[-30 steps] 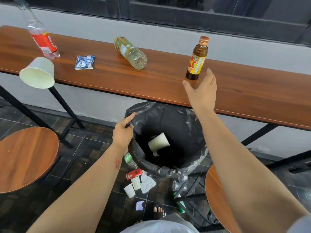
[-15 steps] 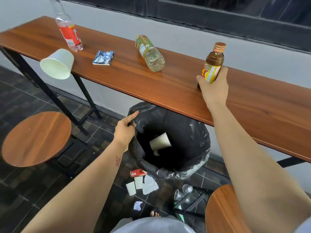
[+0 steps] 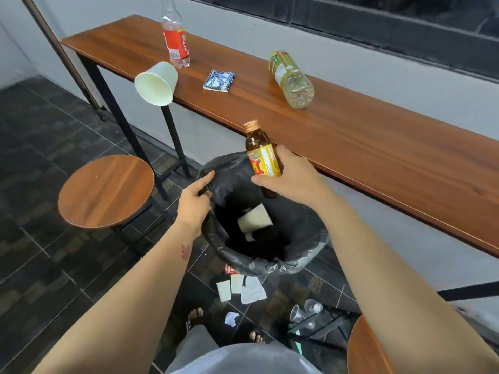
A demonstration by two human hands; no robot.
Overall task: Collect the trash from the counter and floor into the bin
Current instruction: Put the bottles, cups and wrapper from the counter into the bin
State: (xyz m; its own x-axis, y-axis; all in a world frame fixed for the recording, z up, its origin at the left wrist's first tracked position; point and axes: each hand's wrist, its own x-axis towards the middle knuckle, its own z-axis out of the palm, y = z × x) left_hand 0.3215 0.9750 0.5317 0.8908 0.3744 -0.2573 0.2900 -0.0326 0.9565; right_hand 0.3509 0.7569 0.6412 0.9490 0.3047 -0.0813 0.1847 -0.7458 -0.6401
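My right hand [image 3: 293,176] grips a small brown glass bottle [image 3: 260,152] with a yellow label, upright over the far rim of the black-lined bin [image 3: 270,263]. My left hand [image 3: 193,202] pinches the liner at the bin's left rim. A paper cup [image 3: 255,220] lies inside the bin. On the wooden counter [image 3: 364,147] remain a white paper cup [image 3: 156,83] on its side at the front edge, a red-labelled plastic bottle [image 3: 175,41], a blue wrapper [image 3: 219,80] and a lying clear bottle [image 3: 291,78]. Paper scraps [image 3: 240,288] and a red wrapper [image 3: 231,269] lie on the floor beside the bin.
A round wooden stool [image 3: 105,190] stands left of the bin and another [image 3: 364,352] at the lower right. Clear plastic cups [image 3: 305,311] lie on the dark tiled floor near black metal legs. My sandalled feet [image 3: 195,315] are close to the scraps.
My right hand closed on the brown bottle, lifted it off the counter and carried it left and down over the bin. The left hand stayed on the liner. The view shifted left.
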